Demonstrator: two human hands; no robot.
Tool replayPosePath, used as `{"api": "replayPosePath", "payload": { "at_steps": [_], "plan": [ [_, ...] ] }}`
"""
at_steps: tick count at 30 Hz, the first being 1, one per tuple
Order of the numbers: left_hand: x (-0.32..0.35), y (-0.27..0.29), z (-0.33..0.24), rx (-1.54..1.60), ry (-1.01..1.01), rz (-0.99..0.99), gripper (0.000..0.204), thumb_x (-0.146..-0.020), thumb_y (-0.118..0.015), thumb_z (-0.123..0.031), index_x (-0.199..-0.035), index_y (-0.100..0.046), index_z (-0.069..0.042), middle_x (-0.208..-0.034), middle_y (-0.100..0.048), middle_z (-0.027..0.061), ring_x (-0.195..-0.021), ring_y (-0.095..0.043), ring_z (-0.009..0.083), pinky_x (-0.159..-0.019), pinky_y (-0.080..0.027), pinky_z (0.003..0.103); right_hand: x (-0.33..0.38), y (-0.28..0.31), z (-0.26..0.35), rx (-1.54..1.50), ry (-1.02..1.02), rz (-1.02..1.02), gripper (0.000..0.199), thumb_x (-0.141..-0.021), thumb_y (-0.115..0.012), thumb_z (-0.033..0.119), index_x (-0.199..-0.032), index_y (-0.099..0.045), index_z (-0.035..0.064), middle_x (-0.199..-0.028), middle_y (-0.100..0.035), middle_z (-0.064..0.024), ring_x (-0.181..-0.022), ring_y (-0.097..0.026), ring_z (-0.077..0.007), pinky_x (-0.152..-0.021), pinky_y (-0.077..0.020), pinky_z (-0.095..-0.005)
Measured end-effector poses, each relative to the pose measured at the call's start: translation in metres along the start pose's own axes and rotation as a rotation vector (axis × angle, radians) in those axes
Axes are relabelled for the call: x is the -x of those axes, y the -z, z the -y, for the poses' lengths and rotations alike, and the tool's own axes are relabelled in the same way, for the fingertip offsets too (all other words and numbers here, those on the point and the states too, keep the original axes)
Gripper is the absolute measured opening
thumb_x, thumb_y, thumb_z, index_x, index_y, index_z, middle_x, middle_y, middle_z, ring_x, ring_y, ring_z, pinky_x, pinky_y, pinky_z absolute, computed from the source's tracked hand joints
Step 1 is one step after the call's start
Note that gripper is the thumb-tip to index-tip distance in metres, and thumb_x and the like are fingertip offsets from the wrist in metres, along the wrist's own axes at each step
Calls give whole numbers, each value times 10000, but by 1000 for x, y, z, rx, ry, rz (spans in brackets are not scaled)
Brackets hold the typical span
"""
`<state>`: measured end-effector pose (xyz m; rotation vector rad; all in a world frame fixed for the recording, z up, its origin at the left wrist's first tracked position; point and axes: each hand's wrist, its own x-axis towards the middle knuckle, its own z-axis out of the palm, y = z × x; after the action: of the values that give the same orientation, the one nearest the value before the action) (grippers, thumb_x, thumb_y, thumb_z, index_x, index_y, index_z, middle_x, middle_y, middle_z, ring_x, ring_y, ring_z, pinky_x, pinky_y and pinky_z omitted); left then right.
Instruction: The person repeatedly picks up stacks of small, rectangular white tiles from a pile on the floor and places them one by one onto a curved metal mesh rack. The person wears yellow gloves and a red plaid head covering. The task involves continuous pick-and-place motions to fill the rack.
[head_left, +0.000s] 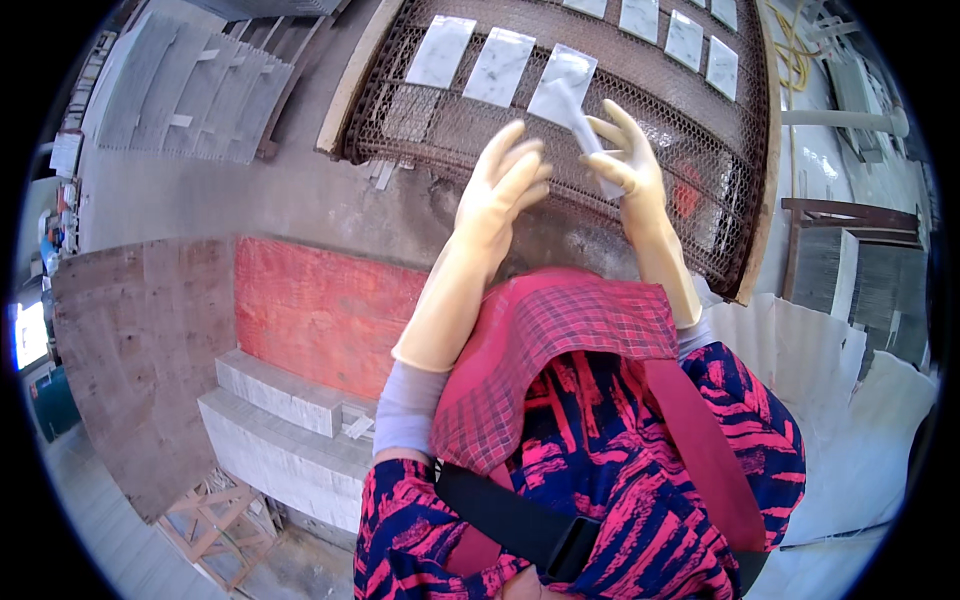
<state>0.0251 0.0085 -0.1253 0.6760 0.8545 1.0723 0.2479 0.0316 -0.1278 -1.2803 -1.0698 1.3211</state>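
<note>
My left hand, in a cream rubber glove, is raised at the near edge of a mesh conveyor. Its fingers are partly curled and apart, with nothing between them. In the matching glove, my right hand is closed around a slim pale tool with a long handle; blur hides its exact kind. The tool's far end lies over a white marble tile with grey veins. Two similar tiles, a middle one and a left one, continue the row to the left.
The brown wire-mesh conveyor belt carries several more marble tiles farther back. Stacked grey slabs stand at far left. A red board and pale stone blocks are at lower left. A yellow hose hangs at far right.
</note>
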Motion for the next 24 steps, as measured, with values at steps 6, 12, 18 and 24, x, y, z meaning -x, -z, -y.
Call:
{"api": "replayPosePath", "payload": {
  "at_steps": [6,12,18,24],
  "plan": [
    [-10,-18,-23,170,-158,-181,927,-947,-824,-271,-1674,-279,-89,-1571,-447,167,-1444,-459,286,-1213,-378,456,19,-46,6,-160,45,364,1126,-744,-924,330,-1683,-347,100,-1568,-549,-189,-1129,-627,-264,-1010,-529,-407],
    [-1,-13,-34,67,-179,-344,745,-987,-711,-171,-1639,-362,-81,-1493,-513,166,-1273,-590,278,-1056,-529,436,17,-62,4,-97,44,454,1096,-778,-926,303,-1692,-342,141,-1568,-560,-140,-1168,-607,-260,-1046,-519,-405],
    [-5,-14,-25,104,-226,-466,623,-1020,-583,-27,-1614,-411,-107,-1419,-571,176,-1249,-604,272,-1063,-529,424,21,-61,13,226,168,374,1092,-776,-931,324,-1690,-356,158,-1549,-590,-127,-1261,-602,-284,-1120,-480,-426],
    [-11,-24,-19,218,-287,-523,568,-1048,-552,11,-1589,-452,-127,-1405,-600,167,-1257,-630,299,-1075,-543,465,19,-58,29,295,180,261,1077,-728,-918,149,-1673,-402,193,-1545,-598,-111,-1272,-605,-297,-1129,-492,-427]
  ]
}}
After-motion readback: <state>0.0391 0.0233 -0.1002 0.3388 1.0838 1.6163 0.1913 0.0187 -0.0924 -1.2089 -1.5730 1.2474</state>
